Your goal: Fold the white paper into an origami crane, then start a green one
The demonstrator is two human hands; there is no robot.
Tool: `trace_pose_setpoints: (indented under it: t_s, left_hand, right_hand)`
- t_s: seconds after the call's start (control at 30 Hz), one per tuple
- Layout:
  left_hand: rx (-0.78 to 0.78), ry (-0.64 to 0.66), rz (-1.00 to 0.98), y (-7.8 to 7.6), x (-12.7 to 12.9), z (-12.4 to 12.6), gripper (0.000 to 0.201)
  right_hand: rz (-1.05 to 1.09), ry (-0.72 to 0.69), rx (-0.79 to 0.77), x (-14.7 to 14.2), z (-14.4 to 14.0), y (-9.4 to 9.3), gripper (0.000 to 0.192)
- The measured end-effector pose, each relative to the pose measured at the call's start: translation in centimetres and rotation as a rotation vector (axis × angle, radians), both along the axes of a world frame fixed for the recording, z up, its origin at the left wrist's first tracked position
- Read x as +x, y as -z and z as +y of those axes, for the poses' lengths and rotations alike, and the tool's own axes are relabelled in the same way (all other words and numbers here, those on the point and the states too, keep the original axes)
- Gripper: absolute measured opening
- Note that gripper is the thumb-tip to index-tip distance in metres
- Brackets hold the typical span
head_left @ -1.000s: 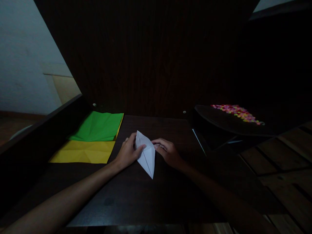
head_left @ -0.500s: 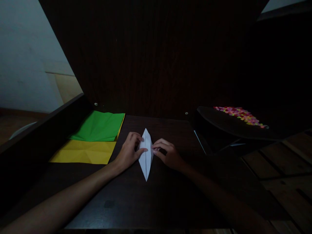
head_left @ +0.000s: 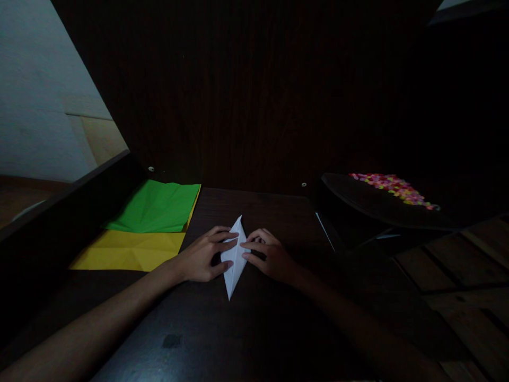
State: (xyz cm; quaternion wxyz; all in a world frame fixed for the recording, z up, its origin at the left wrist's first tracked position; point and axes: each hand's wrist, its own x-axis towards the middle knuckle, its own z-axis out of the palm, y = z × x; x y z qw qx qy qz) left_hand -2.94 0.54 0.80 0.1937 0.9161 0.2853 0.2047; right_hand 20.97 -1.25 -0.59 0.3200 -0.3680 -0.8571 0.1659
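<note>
Mid-fold, by the look of it: white folded paper [head_left: 234, 258], a narrow kite-like shape with points toward top and bottom of the frame, lying flat at centre frame on the dark wooden table [head_left: 254, 329]. Left hand [head_left: 201, 257] spread flat, fingertips pressing the paper's left edge; right hand [head_left: 266, 254] likewise flat, fingertips pinning the right edge, neither closed around it. Probably creasing the side flaps toward the centre line; next move likely calls for firm, even pressure along the fold without shifting the sheet. Left of centre, green sheet [head_left: 157, 207] overlapping yellow sheet [head_left: 127, 252]. At right, coloured beads [head_left: 393, 187] on a dark tray [head_left: 358, 199]. Dim room, pale wall [head_left: 35, 106] at upper left.
</note>
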Motion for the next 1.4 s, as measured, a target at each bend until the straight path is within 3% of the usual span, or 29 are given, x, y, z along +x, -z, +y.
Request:
trace_pose_setpoints:
  t_s: [0.33,0.6,0.83,0.93,1.07,1.23,1.3,1.4]
  left_hand:
    - [0.147,0.031,0.068,0.8,-0.1,0.3,0.056]
    - [0.223,-0.148,0.055,1.5,0.2,0.0,0.065]
    - [0.094,-0.438,-0.076,1.5,0.5,-0.1,0.126]
    - [0.021,-0.469,-0.11,1.3,0.6,-0.2,0.135]
    - [-0.031,-0.487,-0.11,1.0,0.8,-0.4,0.128]
    - [-0.068,-0.428,-0.154,1.0,0.9,-0.5,0.111]
    - [-0.103,-0.391,-0.194,1.1,0.9,-0.4,0.091]
    - [-0.117,-0.344,-0.215,1.1,0.8,-0.1,0.042]
  right_hand:
    - [-0.042,0.003,0.04,0.1,0.4,0.4,0.026]
    - [-0.049,0.05,0.02,0.1,0.5,0.1,0.024]
    - [0.179,0.249,-0.162,-0.1,0.4,-0.1,0.046]
    - [0.245,0.272,-0.241,0.0,0.6,0.2,0.052]
    - [0.241,0.235,-0.294,0.1,0.7,0.4,0.058]
    - [0.217,0.213,-0.323,-0.2,0.5,0.0,0.05]
    - [0.227,0.207,-0.329,-0.3,0.5,-0.1,0.049]
    - [0.187,0.195,-0.299,-0.3,0.4,-0.2,0.036]
